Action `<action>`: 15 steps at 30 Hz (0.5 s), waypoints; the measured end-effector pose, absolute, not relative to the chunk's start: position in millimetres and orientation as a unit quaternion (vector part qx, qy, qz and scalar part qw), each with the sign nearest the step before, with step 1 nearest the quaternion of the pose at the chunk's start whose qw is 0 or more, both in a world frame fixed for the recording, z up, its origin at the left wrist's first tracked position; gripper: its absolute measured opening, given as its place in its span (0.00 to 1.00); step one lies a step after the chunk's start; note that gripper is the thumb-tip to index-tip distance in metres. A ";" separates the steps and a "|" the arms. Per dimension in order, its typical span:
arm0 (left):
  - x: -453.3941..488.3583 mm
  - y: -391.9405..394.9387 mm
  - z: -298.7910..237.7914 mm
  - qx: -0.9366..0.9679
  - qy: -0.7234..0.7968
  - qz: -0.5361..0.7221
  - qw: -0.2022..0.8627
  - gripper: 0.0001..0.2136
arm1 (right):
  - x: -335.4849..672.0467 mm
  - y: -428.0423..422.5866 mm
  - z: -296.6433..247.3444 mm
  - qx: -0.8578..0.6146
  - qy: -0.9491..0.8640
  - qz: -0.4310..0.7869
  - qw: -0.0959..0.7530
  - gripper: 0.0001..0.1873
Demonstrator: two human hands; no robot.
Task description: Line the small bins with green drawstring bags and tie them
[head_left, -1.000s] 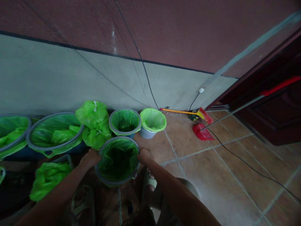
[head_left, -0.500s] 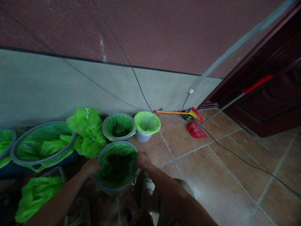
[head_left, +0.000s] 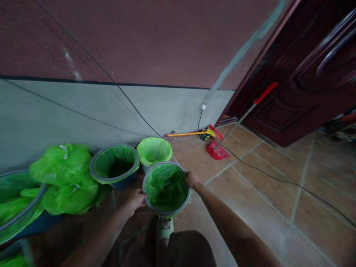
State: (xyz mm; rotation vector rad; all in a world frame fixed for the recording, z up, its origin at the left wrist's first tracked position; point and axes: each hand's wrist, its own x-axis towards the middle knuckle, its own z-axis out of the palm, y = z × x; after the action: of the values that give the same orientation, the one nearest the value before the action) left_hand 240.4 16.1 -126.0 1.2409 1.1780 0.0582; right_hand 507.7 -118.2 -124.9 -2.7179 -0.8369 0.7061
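The grey-rimmed bin (head_left: 166, 213), lined with a green bag (head_left: 167, 183), is between the person's two hands; take it as the clock's centre. The left hand (head_left: 135, 201) grasps its rim just below 9 o'clock, the right hand (head_left: 192, 180) grasps it near 3. Gripping opposite sides probably keeps it level. It seems raised off the floor (head_left: 250, 211), though its base is hidden.

At 11 o'clock, just beyond the rim, stands a small bin (head_left: 148, 163) with a paler lining; I cannot tell whether the two touch. At 10 is a blue bin (head_left: 125, 182). At 9 tied bags (head_left: 66, 170) lie heaped, their knots presumably holding them closed, with a large bin (head_left: 37, 222) past them. The row hugs the wall (head_left: 78, 122), likely to save space.

A broom (head_left: 186, 134) lies towards 1 o'clock; a red dustpan (head_left: 217, 152) stands at 2, before the door (head_left: 289, 107). A black cord (head_left: 264, 176) trails across the floor. The slippered foot (head_left: 164, 231) at 6 and the knee (head_left: 190, 248) at 5 crowd the near side.
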 end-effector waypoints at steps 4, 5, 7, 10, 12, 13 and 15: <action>294.9 2.5 -140.3 0.543 0.500 0.042 0.673 0.11 | 552.0 -127.4 -133.3 -0.936 -0.258 0.217 0.105 0.21; 305.2 1.0 -143.7 0.543 0.496 0.041 0.677 0.11 | 561.5 -128.2 -136.1 -0.938 -0.253 0.213 0.106 0.22; 320.3 0.2 -149.8 0.545 0.490 0.039 0.679 0.12 | 576.0 -129.5 -143.3 -0.940 -0.246 0.210 0.111 0.23; 328.8 2.7 -156.4 0.545 0.493 0.042 0.677 0.14 | 582.8 -132.0 -157.8 -0.938 -0.240 0.218 0.125 0.22; 326.9 5.4 -158.8 0.547 0.505 0.044 0.666 0.15 | 578.4 -133.9 -168.0 -0.936 -0.235 0.226 0.135 0.22; 324.6 6.7 -159.5 0.549 0.512 0.042 0.659 0.16 | 574.6 -134.9 -172.4 -0.935 -0.232 0.228 0.140 0.21; 318.8 8.2 -159.6 0.551 0.523 0.034 0.649 0.18 | 565.6 -137.5 -179.2 -0.936 -0.222 0.227 0.151 0.21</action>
State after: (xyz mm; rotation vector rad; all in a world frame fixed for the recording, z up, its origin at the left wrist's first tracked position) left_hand 318.8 8.2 -159.6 1.2532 1.1886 0.0774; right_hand 565.6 -137.5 -179.2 -2.6890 -0.6388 0.6507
